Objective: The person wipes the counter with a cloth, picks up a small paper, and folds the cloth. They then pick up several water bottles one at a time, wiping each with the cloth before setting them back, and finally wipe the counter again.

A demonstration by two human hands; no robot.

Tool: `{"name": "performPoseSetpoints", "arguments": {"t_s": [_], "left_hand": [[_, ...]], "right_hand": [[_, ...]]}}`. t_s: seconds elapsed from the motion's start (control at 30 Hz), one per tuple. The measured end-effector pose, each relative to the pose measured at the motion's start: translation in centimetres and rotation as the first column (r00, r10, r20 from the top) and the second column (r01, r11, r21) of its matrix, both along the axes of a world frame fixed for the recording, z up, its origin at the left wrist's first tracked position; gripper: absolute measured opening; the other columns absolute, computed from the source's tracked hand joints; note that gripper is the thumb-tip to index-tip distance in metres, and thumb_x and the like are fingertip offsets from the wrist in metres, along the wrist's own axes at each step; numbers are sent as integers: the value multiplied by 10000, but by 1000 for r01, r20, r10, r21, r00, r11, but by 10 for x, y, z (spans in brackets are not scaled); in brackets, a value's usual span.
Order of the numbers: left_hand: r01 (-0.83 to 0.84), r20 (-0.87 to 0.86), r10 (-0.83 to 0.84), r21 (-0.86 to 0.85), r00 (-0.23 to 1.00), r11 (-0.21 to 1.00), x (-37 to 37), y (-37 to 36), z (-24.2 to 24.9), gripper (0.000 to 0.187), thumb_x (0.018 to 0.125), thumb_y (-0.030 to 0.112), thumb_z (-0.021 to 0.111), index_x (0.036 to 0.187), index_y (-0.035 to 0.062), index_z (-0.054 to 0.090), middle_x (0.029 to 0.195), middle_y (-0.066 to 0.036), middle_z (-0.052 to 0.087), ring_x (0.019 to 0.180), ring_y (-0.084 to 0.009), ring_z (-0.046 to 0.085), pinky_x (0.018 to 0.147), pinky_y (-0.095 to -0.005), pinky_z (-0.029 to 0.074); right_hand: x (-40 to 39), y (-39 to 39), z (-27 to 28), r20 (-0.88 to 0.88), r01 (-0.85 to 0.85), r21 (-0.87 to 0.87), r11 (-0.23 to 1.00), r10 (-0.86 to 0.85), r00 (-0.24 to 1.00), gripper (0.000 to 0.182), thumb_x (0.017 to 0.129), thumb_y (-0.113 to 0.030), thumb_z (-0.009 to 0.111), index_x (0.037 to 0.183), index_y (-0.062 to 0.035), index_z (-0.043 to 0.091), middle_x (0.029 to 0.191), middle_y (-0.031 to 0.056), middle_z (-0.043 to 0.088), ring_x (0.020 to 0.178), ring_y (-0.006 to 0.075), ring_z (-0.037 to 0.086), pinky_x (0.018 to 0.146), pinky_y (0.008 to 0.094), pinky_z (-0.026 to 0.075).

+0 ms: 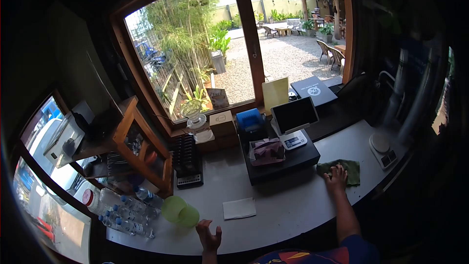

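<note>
My right hand [336, 180] lies flat with spread fingers on a green cloth [352, 171] on the white counter [293, 208], right of the black cash drawer [288, 162]. Near the counter's front edge, my left hand [209, 236] is raised with its fingers apart and curved, holding nothing. Just left of it is a light green container [180, 211], and a folded white napkin [239, 209] lies to its upper right.
Several water bottles [129, 213] stand at the left below a wooden shelf [141, 144]. A tablet [294, 115] and a purple-filled box [266, 152] sit on the drawer. At the right is a small scale [383, 150]. Behind, a window shows a gravel yard.
</note>
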State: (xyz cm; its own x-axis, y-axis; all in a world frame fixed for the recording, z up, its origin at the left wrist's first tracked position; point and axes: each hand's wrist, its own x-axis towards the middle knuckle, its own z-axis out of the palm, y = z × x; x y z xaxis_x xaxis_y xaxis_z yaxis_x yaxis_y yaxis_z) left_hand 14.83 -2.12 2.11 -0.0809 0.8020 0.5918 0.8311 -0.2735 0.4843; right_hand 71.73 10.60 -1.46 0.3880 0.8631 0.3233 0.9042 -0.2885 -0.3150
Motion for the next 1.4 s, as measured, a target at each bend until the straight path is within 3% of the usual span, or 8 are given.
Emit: {"name": "performPoseSetpoints", "arguments": {"t_s": [0.23,0.4,0.6,0.83,1.0,1.13,1.3,1.4], "left_hand": [[120,-168,-179,-311,969,943,54,43,-1,546,872,456,694,1293,119,602,1332,-162,520,1287,-364,436,1099,-502,303],[-56,-206,-37,-426,978,903,58,57,0,652,904,544,617,1377,97,572,1476,-204,432,1371,-383,373,1139,-508,277],[-227,-273,107,-455,956,861,75,57,10,738,882,516,648,1446,67,491,1535,-197,347,1431,-385,281,1184,-511,236],[-249,-286,120,-473,951,845,79,57,17,759,886,544,622,1473,91,455,1561,-191,313,1456,-378,250,1201,-518,212],[-242,-284,125,-427,951,871,74,61,7,754,875,531,649,1456,85,470,1547,-193,348,1448,-376,273,1193,-515,223],[-234,-280,126,-394,952,889,67,58,-4,741,876,532,653,1437,80,483,1541,-198,360,1443,-381,280,1190,-516,226],[-126,-165,77,-314,983,941,59,51,-5,696,883,423,689,1427,44,477,1542,-214,349,1429,-405,293,1182,-510,251],[38,178,-11,-150,984,988,45,32,1,504,893,285,688,1299,31,531,1426,-217,434,1332,-396,396,1125,-501,321]], "right_hand": [[27,32,11,-25,-61,7,998,61,998,454,891,-438,662,1224,-165,520,1416,139,425,1426,332,318,1190,571,200],[42,52,15,-7,14,-175,984,-15,1000,608,991,-549,455,1519,-249,417,1615,153,260,1508,342,193,1221,572,101],[-27,-21,0,126,-405,-255,878,445,887,570,1002,-504,446,1504,-235,440,1621,169,265,1514,388,181,1205,616,81],[21,9,22,46,48,-180,982,-41,998,572,997,-407,472,1531,-215,393,1614,162,284,1508,389,195,1208,611,83],[-98,-51,21,23,-312,-257,915,328,944,596,987,-433,483,1542,-246,375,1638,170,218,1522,415,124,1189,651,48],[-204,-104,34,33,-745,-296,598,786,617,576,1006,-510,446,1544,-323,360,1630,143,270,1519,364,193,1204,612,93],[-241,-80,31,-67,-675,-170,718,675,735,538,1006,-471,461,1519,-316,408,1617,147,290,1507,374,216,1204,606,104],[-250,-83,38,23,-644,-203,738,661,750,534,1000,-450,473,1514,-314,419,1614,142,299,1506,370,220,1208,594,103]]}}
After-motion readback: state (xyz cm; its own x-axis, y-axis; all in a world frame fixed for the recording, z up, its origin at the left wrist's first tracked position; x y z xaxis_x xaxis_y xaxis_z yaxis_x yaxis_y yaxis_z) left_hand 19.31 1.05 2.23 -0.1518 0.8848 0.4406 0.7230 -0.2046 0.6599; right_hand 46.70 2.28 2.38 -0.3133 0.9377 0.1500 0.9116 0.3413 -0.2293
